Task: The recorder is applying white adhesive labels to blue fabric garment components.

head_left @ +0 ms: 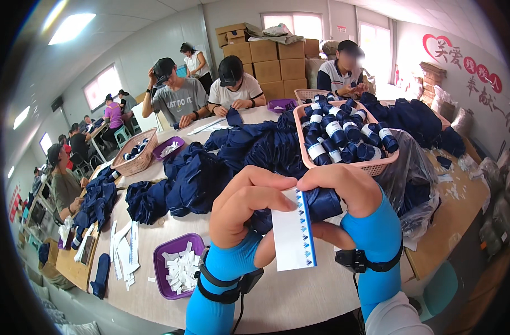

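Note:
My left hand [236,209] pinches a white paper label strip [289,240] with a blue patterned edge, its thumb and fingers on the strip's upper end. The strip hangs down toward me. My right hand [349,192] is curled round a rolled navy cloth [323,204], with its thumb reaching to the strip's top edge. Both hands meet above the table, and their fingers partly hide the roll. Behind them lies a heap of loose navy cloth [196,176]. A pink basket [353,167] beyond my right hand holds many navy rolls with white bands.
Left of my hands, a purple tray [161,282] holds small white pieces; white paper strips [122,251] and a folded navy cloth [101,275] lie farther left. Clear plastic [403,162] covers cloth at the right. Co-workers sit across the table [299,301], near another pink basket [136,153].

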A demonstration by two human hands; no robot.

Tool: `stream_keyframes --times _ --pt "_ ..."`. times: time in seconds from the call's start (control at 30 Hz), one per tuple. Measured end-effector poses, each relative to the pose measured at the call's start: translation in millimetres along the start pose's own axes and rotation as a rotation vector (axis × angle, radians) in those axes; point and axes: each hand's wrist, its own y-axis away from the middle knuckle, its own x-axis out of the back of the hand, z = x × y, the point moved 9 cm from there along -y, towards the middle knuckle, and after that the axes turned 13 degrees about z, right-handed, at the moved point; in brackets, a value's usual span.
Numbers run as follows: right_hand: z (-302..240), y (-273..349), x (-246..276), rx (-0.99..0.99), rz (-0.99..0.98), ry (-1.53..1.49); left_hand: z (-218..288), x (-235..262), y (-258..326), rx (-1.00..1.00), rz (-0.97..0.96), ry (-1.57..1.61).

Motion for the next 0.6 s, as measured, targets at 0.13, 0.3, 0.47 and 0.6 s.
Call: stream_keyframes --times 0.13,0.3,0.47,0.6 --pt "-6 -4 3 0.158 0.057 0.107 4 -5 -2 -0.056 -0.04 -0.043" --pt "2 3 6 -0.024 0.049 0.101 21 -9 -4 -0.111 -0.008 -0.045" --pt "13 10 3 -0.204 -0.02 0.125 18 -7 -2 -0.087 -0.032 -0.026" --pt "-6 1 2 0.009 0.126 0.002 24 -4 -4 -0.099 -0.02 -0.029"
